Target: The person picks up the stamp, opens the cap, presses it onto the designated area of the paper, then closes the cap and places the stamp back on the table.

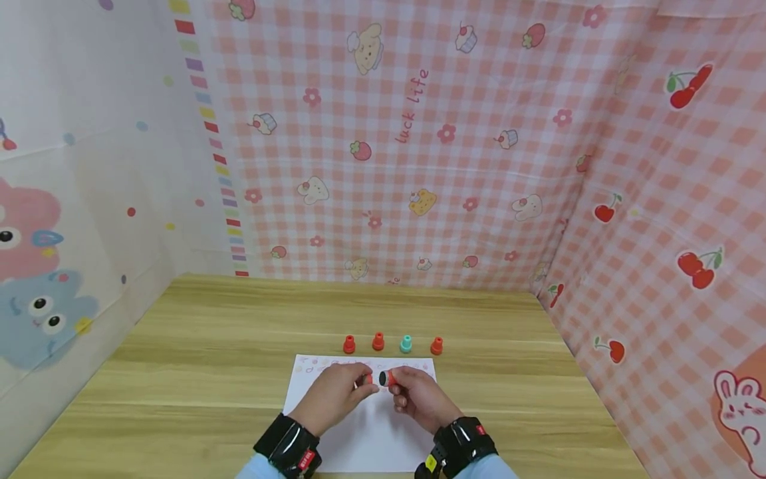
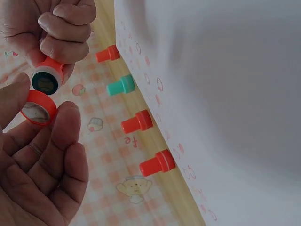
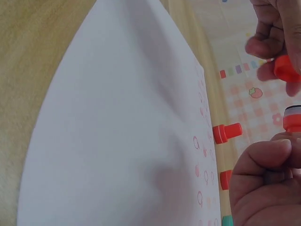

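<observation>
My right hand [image 1: 426,400] grips an orange-red self-inking stamp [image 2: 51,74] whose round dark face is bare and turned toward the left hand. Between thumb and fingertips, my left hand [image 1: 336,398] pinches the stamp's orange-red cap [image 2: 39,108], its hollow side facing the stamp. Cap and stamp are a small gap apart, above a white sheet of paper [image 1: 365,439]. Rows of small red and pink prints run along the paper's far edge. What the stamp's face pictures is too small to tell.
Beyond the paper stand several capped stamps in a row: a red stamp [image 1: 349,344], another red stamp [image 1: 378,342], a teal stamp [image 1: 406,344] and an orange-red stamp [image 1: 437,346]. The wooden table [image 1: 197,372] meets checked cloth walls [image 1: 407,219] at the back and right.
</observation>
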### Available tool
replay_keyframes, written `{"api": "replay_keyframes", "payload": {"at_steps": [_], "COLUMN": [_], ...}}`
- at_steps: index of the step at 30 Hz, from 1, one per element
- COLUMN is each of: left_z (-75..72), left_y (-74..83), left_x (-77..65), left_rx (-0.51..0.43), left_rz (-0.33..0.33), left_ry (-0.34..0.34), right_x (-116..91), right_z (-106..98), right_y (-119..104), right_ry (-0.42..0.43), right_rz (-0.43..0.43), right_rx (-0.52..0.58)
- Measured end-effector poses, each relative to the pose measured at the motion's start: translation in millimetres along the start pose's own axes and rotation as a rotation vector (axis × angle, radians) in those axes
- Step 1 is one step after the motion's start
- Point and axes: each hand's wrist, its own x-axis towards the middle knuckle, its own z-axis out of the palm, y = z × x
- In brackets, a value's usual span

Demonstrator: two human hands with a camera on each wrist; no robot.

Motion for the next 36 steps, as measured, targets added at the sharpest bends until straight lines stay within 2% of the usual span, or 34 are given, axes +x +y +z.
{"api": "replay_keyframes", "payload": {"at_steps": [9,17,22,25,28,31,36], "left_z": [-3.0,2.5,8.5,11.2,12.2,12.0,10.9], "left_y": [-2.0,-2.0,-1.3,-0.7,-0.7,-0.5,0.8], "left_x": [-8.4,-15.8,-20.1,-20.7,-20.5,-20.1,-21.5], "left_rx": [0.055,0.071,0.093,0.103,0.097,0.094,0.102], "left_rz": [-0.002,0.070,0.105,0.107,0.080,0.049,0.033], "left_ry": [-0.134,-0.194,-0.225,-0.252,-0.284,-0.316,-0.330], "right_x": [7,17,26,31,35,42,55], "right_z": [0,4,10,16,22,27,30], "right_y": [-7,-9,-11,-13,-15,-15,-11], "right_ry": [0.063,0.095,0.157,0.204,0.221,0.201,0.159], "right_rz": [-0.021,-0.051,-0.093,-0.144,-0.207,-0.274,-0.398], "right_rx": [-0.071,-0.228,-0.447,-0.645,-0.855,-1.052,-1.303]}}
